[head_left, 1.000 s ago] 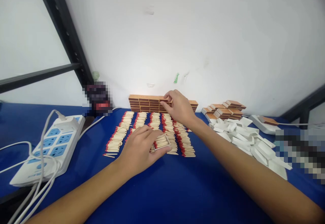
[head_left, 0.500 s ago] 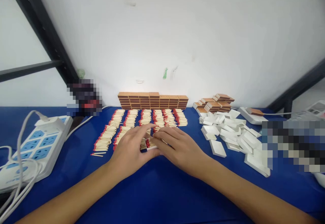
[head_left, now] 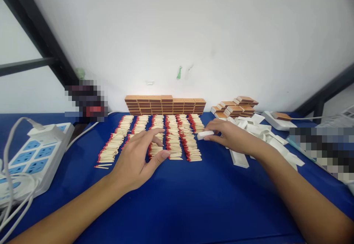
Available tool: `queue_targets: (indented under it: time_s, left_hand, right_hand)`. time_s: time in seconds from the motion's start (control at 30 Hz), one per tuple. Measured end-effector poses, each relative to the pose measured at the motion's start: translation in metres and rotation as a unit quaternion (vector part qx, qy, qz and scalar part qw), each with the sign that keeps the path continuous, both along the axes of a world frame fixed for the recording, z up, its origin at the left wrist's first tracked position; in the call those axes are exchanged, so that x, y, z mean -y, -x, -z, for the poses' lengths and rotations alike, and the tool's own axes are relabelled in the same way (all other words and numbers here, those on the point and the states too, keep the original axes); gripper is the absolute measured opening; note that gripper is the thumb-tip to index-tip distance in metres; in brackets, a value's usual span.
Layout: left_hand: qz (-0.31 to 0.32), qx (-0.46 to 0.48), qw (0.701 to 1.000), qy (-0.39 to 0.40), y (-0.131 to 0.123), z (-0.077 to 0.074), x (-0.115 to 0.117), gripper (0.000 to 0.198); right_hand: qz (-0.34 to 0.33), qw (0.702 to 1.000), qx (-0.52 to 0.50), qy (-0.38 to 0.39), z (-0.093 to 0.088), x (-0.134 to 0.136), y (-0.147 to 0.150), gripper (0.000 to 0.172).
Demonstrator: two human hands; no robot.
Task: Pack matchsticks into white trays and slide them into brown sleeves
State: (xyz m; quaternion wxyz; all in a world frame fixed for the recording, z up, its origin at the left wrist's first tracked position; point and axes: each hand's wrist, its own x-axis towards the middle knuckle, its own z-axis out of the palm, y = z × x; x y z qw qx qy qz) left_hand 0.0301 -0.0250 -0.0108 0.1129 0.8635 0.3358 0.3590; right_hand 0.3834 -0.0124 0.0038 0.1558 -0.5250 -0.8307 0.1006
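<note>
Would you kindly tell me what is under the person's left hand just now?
Around the left hand, red-tipped matches and the blue table show. Whatever lies directly beneath it is covered, so I cannot tell whether matches continue there.

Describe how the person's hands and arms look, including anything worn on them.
The left hand and right hand are both bare, without gloves. No ring shows on the visible fingers. No sleeve, watch, bracelet or marking shows on the left forearm or right forearm.

Workshop-like table [head_left: 177, 207] with stacked matchboxes [head_left: 167, 105]
</note>
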Motion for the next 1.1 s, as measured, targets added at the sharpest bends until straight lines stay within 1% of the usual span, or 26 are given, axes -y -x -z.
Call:
queue_targets:
  time_s: [0.07,0.13,0.3,0.47,0.57,0.73,0.87,1.1]
  left_hand:
    - [0.007,0.003,1.000,0.005,0.000,0.001,0.000,0.045]
    - [0.013,0.006,1.000,0.010,0.000,0.001,0.000,0.045]
    - [0.030,0.014,0.999,0.014,0.001,0.000,-0.001,0.049]
    - [0.031,0.018,0.999,0.011,0.002,0.000,-0.002,0.050]
    - [0.034,0.019,0.999,0.005,0.002,-0.001,-0.001,0.051]
    - [0.042,0.011,0.999,0.002,0.001,-0.002,-0.001,0.049]
    - [0.044,0.008,0.999,-0.005,0.001,-0.002,-0.001,0.049]
    - [0.045,-0.002,0.999,-0.006,0.003,0.000,-0.004,0.049]
  right_hand:
    - [-0.005,1.000,-0.004,0.017,0.005,-0.002,0.001,0.036]
    - [0.002,1.000,-0.007,0.014,0.009,-0.004,0.001,0.035]
    - [0.059,0.998,-0.013,-0.023,0.017,-0.012,-0.003,0.036]
    - [0.078,0.995,-0.014,-0.054,0.022,-0.016,-0.004,0.030]
    - [0.066,0.995,-0.013,-0.074,0.022,-0.014,-0.002,0.030]
    - [0.036,0.998,-0.015,-0.045,0.019,-0.008,0.001,0.039]
    - [0.045,0.998,-0.030,-0.042,0.019,-0.008,-0.001,0.038]
    - [0.074,0.995,-0.040,-0.054,0.015,-0.010,-0.004,0.051]
